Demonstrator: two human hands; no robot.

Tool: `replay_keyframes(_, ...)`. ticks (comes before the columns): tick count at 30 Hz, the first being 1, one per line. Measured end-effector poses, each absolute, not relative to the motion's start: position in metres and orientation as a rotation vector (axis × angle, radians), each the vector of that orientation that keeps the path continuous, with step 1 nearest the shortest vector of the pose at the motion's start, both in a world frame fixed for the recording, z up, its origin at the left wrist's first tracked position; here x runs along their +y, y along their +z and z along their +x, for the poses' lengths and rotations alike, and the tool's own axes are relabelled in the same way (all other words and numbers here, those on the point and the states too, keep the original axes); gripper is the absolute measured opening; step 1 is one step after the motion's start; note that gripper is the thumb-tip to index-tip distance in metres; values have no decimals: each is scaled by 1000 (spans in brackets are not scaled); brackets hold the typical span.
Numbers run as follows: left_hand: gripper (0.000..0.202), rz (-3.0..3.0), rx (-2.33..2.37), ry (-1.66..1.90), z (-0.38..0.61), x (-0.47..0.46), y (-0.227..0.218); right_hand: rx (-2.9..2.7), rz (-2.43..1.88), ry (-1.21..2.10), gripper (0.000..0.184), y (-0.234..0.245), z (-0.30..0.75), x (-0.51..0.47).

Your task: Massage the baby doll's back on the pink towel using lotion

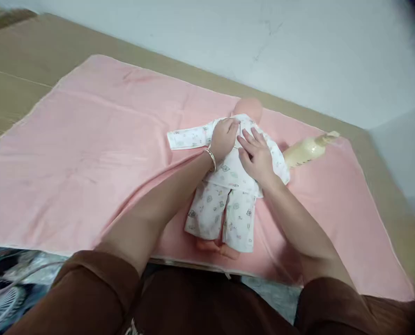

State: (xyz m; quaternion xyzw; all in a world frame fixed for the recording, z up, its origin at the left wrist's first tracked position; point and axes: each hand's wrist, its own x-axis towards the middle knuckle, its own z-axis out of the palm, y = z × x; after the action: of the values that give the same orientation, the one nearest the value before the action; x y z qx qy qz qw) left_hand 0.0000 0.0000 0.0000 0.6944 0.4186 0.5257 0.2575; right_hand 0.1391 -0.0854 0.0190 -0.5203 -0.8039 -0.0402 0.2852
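A baby doll (249, 109) lies on its back on a pink towel (88, 149), dressed in a white printed top (228, 174) and matching trousers (221, 216). Its feet point toward me. My left hand (224, 137), with a gold bangle at the wrist, is curled on the top's fabric near the doll's neck. Just right of it, my right hand (258, 156) rests on the doll's chest, its fingers laid flat and pressing the fabric. One empty sleeve (188, 137) stretches out to the left.
A cream-coloured bottle (306, 150) lies on the towel right of the doll. The towel covers a tan surface (15, 60) that runs along a pale wall (263, 42). A fan grille (1, 304) shows at the lower left, below the edge.
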Motion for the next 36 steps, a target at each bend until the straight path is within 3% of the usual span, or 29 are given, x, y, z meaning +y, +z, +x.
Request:
replay_keyframes(11,48,1980,1184,1403,0,-2,2,-1903,-1799,34,58,27,133,-48)
replay_keyframes(26,36,2212,1464,1115,3,-9,13,-1622,-1697,-252,29,20,134,-48)
replay_keyframes(36,30,2314,1554,927,3,-12,24,-1738,-1823,-136,24,28,138,-43)
